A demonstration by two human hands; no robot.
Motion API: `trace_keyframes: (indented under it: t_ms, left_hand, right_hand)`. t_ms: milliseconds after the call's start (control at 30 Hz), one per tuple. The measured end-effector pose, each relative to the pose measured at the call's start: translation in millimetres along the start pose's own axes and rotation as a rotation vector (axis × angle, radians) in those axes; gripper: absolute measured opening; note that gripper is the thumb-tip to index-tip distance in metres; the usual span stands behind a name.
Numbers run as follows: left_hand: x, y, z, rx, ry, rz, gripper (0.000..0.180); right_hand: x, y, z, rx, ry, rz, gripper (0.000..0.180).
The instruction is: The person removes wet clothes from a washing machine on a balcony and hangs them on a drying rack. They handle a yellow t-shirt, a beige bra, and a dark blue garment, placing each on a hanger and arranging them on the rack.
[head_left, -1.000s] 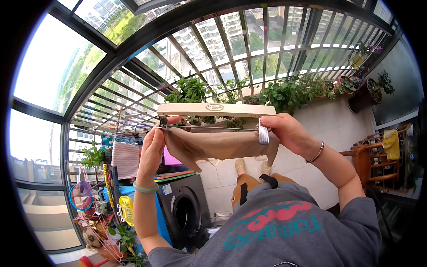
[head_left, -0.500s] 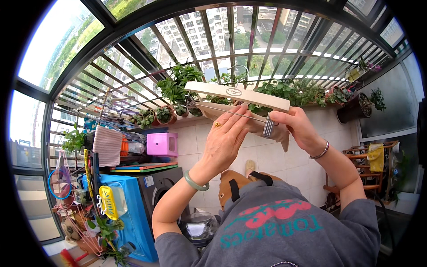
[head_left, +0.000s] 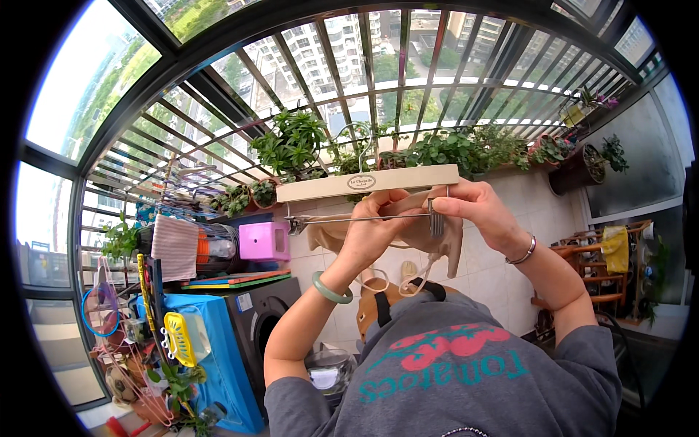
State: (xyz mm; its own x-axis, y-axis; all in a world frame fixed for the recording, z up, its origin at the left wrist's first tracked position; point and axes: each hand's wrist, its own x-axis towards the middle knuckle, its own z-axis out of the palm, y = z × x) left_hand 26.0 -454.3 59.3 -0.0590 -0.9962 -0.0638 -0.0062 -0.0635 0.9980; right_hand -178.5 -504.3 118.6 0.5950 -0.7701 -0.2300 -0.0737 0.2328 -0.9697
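Observation:
A cream trouser hanger (head_left: 419, 177) with a metal hook is held out level in front of me. Under its bar runs a thin metal rod with a clip at each side. My right hand (head_left: 480, 213) pinches the ridged metal right clip (head_left: 437, 220) between thumb and fingers. My left hand (head_left: 378, 229) is closed on a tan cloth garment (head_left: 426, 244) just below the bar, next to the rod. The garment's drawstring (head_left: 416, 282) dangles toward me. At the far left of the rod, the left clip (head_left: 295, 225) touches or lies very near the cloth; its grip is unclear.
Potted plants (head_left: 466, 149) line the railing ahead. To the left stand a pink stool (head_left: 263, 241), a dark washing machine (head_left: 251, 309) and a blue-covered box (head_left: 218, 364). A wooden rack (head_left: 593, 266) with a yellow cloth is at the right.
The hanger has shifted left and nearer and turned more level. My left hand has gone from lying flat over the cloth to gripping it. The drawstring now shows.

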Motion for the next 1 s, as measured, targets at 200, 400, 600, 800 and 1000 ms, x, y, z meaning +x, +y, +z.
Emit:
trace_keyframes:
  t_ms: [200, 400, 600, 800, 1000]
  left_hand:
    - [-3, 7, -3, -0.143, -0.143, -0.423, 0.027]
    - [-15, 7, 2, -0.166, -0.277, -0.414, 0.021]
    - [-25, 2, 18, -0.385, -0.235, -0.403, 0.022]
    - [-22, -7, 15, -0.317, -0.354, -0.442, 0.019]
    - [-25, -7, 20, -0.354, -0.294, -0.494, 0.017]
  right_hand:
    - [7, 25, -2, 0.038, 0.059, 0.017, 0.022]
    - [13, 39, -5, 0.232, 0.127, 0.201, 0.026]
    - [18, 57, -5, 0.348, 0.166, 0.167, 0.023]
    - [15, 75, -4, 0.422, 0.189, 0.313, 0.019]
    - [14, 80, -8, 0.428, 0.185, 0.243, 0.02]
